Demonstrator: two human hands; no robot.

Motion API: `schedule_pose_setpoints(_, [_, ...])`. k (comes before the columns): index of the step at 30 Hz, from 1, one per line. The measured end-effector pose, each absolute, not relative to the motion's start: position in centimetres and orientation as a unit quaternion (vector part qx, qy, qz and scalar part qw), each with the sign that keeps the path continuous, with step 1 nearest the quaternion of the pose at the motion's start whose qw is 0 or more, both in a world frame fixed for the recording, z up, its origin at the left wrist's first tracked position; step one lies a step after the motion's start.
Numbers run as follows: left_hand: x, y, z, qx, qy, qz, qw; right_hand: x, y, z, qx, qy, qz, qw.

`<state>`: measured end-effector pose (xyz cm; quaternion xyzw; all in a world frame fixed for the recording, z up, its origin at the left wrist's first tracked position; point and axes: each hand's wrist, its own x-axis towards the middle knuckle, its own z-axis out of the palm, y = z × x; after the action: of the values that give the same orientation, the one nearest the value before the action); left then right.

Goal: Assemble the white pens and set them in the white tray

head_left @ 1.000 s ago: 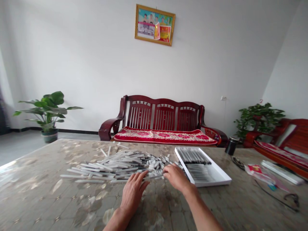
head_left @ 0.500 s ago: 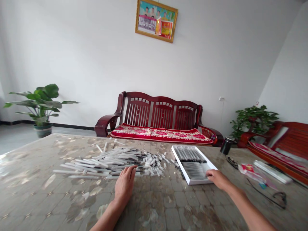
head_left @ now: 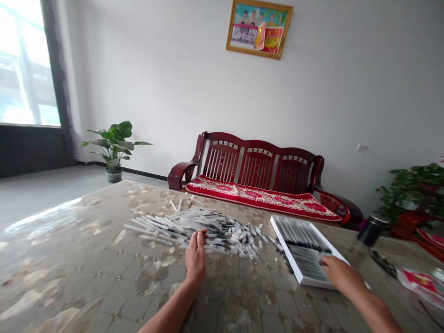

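My left hand [head_left: 196,259] rests at the near edge of a loose pile of slim, whitish pen-like sticks [head_left: 166,226]. Its fingers are bent together against the pile, and their tips are partly hidden. To the right lies a shallow white box [head_left: 294,267] holding two rows of similar translucent sticks with dark ends [head_left: 300,231]. My right hand [head_left: 342,273] reaches over the box's near right corner, fingers curled together above the nearer row. Whatever either hand pinches cannot be made out. Short white pieces [head_left: 246,238] lie between the pile and the box.
Small dark pieces [head_left: 286,256] lie along the box's left side. A black cylinder [head_left: 373,230], a dark cable [head_left: 383,263] and a red-and-clear packet [head_left: 423,284] are at the right of the patterned table [head_left: 145,296]. Behind stands a wooden bench [head_left: 256,164].
The view has swung left, so everything sits further right in the picture. My right hand has moved inward from the box's right edge to over the nearer row; my left hand stays by the pile.
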<state>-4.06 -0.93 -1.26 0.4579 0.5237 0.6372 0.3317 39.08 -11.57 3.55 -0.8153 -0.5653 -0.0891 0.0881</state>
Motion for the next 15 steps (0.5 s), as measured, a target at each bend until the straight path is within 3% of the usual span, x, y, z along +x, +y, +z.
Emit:
schedule_pose_setpoints(6, [-3.7,-0.7,-1.3,0.426,0.513,0.659,0.348,21.4,-6.8,4.2,-0.672,-0.723,0.068,0.145])
schedule_pose_setpoints(10, [-4.0,-0.4,-1.6,0.427,0.523,0.644,0.36,12.5,-4.4,2.9,-0.657,-0.745,0.033,0.112])
schedule_pose_setpoints(15, [-3.9,-0.2,-2.4,0.436,0.53,0.631,0.363,9.7,-3.0,2.2,-0.659,-0.751,-0.001,0.047])
